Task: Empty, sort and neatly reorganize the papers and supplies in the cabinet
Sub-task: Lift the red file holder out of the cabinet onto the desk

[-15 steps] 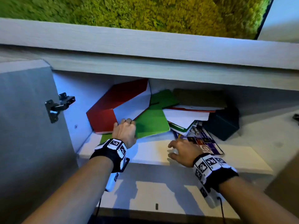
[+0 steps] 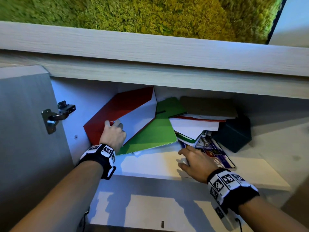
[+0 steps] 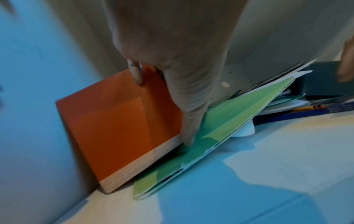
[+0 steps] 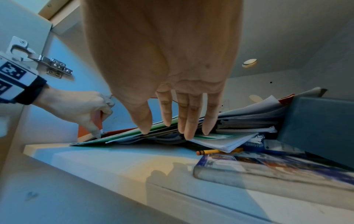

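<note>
1. Left hand [image 2: 113,136] is inside the cabinet [image 2: 150,64] at the left end of the shelf [image 2: 150,163]. It grips the near edge of the red folder [image 2: 120,106]: fingers curl over the top, thumb presses down at the bottom corner.
2. The red folder leans open against the cabinet's left wall, white inside showing. Its lower edge sits on the green folder [image 2: 153,133].
3. The green folder lies tilted just right of the left hand, propped up on loose sheets.
4. Right hand [image 2: 197,163] hovers palm down, fingers spread and nearly straight, holding nothing. Its fingertips [image 4: 187,133] point at the front edge of the paper stack [image 2: 192,129]; contact unclear.
5. The paper stack lies messy mid-shelf, between the green folder and the dark box [image 2: 234,134] at right.
6. A purple printed booklet [image 2: 215,153] lies flat beside and partly under the right hand.
7. A yellow crayon [image 4: 216,151] lies under the stack's front edge, near the booklet.
8. The cabinet door [image 2: 25,123] stands open at left, with its metal hinge [image 2: 56,114].
</note>
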